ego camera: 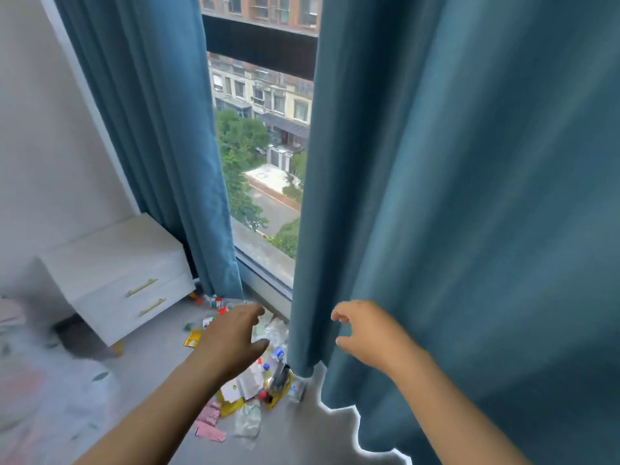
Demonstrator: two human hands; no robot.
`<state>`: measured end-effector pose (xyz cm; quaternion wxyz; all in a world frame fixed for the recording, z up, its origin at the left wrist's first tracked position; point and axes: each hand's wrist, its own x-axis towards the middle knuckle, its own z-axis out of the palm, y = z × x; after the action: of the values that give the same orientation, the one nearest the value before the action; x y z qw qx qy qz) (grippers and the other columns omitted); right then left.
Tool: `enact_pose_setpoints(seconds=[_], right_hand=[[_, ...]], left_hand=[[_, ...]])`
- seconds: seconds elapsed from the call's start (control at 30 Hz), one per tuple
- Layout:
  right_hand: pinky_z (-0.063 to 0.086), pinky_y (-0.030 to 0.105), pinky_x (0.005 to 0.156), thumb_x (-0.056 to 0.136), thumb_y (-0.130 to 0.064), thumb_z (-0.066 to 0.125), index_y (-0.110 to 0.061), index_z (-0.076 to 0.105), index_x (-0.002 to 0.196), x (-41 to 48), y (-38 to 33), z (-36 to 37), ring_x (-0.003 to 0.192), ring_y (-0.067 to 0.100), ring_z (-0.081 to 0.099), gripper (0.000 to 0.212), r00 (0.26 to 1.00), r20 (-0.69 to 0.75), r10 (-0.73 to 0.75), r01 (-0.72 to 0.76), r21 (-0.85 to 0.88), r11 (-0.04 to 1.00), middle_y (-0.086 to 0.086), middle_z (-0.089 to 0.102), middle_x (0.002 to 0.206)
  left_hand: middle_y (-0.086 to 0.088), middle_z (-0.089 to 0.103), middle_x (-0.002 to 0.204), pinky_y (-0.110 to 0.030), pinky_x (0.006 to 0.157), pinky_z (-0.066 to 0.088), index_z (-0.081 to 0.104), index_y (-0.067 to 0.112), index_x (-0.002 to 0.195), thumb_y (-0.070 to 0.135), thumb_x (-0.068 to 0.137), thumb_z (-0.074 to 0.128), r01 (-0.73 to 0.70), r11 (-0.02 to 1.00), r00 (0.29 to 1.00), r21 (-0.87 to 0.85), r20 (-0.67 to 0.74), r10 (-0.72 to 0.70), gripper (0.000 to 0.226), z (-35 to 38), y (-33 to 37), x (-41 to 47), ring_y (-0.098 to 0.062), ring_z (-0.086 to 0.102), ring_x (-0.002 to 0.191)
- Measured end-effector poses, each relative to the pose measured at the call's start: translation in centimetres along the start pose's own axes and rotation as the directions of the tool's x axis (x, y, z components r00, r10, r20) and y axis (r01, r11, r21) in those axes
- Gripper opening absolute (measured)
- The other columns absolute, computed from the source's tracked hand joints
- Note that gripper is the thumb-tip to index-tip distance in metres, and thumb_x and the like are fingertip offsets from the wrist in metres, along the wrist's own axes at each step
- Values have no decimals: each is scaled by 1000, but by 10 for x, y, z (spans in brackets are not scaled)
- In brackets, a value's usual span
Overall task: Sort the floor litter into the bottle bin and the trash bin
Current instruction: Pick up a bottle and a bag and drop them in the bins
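The left hand (pixel 235 333) is being held out over the floor litter (pixel 255 380), palm down, its fingers spread loosely and nearly straight, with nothing being gripped. The right hand (pixel 365 333) is being held in front of the inner edge of the right curtain (pixel 469 196), fingers half curled and thumb apart from them. Nothing is being pinched, and whether the cloth is being touched cannot be told.

The litter is lying on the floor (pixel 157 364) along the foot of the window (pixel 265 146), between the left curtain (pixel 161 129) and the right one. Bottles with red labels (pixel 218 302) are lying at the hem of the left curtain. A yellow packet (pixel 193 338) is lying just left of the left wrist. A blue-capped bottle (pixel 277 354) and a dark bottle (pixel 279 377) are lying close to the hem of the right curtain, with white paper (pixel 246 384) beside them over yellow wrapping. Nearer the person, pink wrappers (pixel 208 424) and crumpled clear plastic (pixel 248 419) are lying side by side.

A white drawer unit (pixel 117 263) is standing against the wall at the left, close to the left curtain.
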<state>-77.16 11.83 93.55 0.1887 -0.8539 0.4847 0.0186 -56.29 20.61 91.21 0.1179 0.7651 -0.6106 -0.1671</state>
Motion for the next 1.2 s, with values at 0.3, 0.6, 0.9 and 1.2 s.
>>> enact_pose_setpoints(seconds=[0.3, 0.6, 0.9, 1.2], right_hand=[[51, 32, 86, 86, -16, 56, -23, 57, 123, 108, -117, 16, 105, 18, 57, 38, 980, 92, -177, 183, -67, 981, -3, 59, 119], [41, 26, 67, 82, -17, 60, -22, 60, 113, 205, -210, 48, 87, 17, 52, 32, 949, 155, -276, 291, -85, 953, -2, 59, 108], [50, 29, 76, 81, -14, 61, -23, 63, 108, 283, -244, 53, 95, 20, 59, 29, 907, 216, -362, 386, -79, 919, -2, 63, 103], [50, 29, 75, 85, -17, 60, -14, 61, 117, 359, -256, 46, 86, 19, 56, 32, 866, 246, -436, 466, -77, 881, 3, 63, 100]], left_hand=[[7, 56, 126, -24, 89, 44, 46, 28, 131, 38, 86, 60, 214, 972, 976, -97, -25, -217, 48, -44, -124, 20, -11, 55, 112], [7, 53, 130, -24, 90, 41, 46, 25, 130, 34, 89, 56, 299, 946, 952, -122, -20, -304, 43, -80, -229, 53, -13, 52, 116], [2, 54, 125, -27, 88, 43, 47, 21, 129, 31, 88, 56, 375, 913, 922, -159, -39, -385, 43, -96, -269, 97, -17, 54, 109], [2, 54, 123, -28, 87, 43, 47, 21, 128, 34, 88, 57, 440, 891, 891, -108, -67, -449, 43, -111, -289, 147, -19, 54, 107]])
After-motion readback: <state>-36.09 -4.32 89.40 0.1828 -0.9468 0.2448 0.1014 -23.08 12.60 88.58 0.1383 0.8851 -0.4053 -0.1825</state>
